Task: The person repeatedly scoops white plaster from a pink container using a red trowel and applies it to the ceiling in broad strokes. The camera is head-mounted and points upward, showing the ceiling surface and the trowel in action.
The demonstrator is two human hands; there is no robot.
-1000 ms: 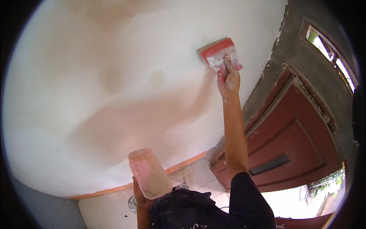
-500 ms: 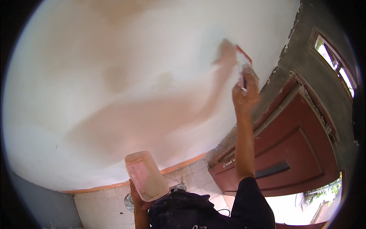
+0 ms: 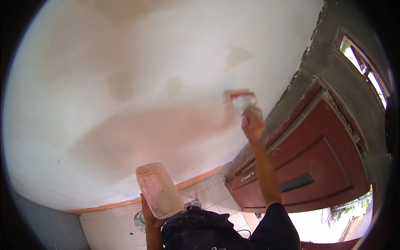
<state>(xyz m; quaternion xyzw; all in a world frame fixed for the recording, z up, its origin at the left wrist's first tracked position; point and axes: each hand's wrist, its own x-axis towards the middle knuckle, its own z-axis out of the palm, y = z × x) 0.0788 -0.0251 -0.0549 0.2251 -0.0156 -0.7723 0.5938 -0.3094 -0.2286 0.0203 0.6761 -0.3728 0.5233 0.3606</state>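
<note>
A wide putty knife (image 3: 243, 99) with a red strip along its blade is gripped in my right hand (image 3: 253, 125), raised in front of the white wall (image 3: 200, 54). Motion blurs the blade; whether it touches the wall I cannot tell. Lower down, my left hand (image 3: 148, 216) holds a shallow rectangular plastic tub (image 3: 171, 183) by its near left side. The tub is tilted, its inside pinkish, with pale putty (image 3: 164, 204) at the near end. Brownish patches (image 3: 239, 56) mark the wall, and my shadow (image 3: 146, 137) falls across it.
To the right, a reddish-brown panelled door (image 3: 329, 166) stands beside a rough grey wall (image 3: 308, 87) with a small window (image 3: 362, 62). Below the white wall run an orange strip (image 3: 200, 178) and floor tiles (image 3: 108, 221). A blue-grey wall (image 3: 46, 221) lies at the lower left.
My right hand has brought the putty knife down and to the left, turning its blade nearly level. A brownish patch it had shaded now shows. The tub has hardly moved.
</note>
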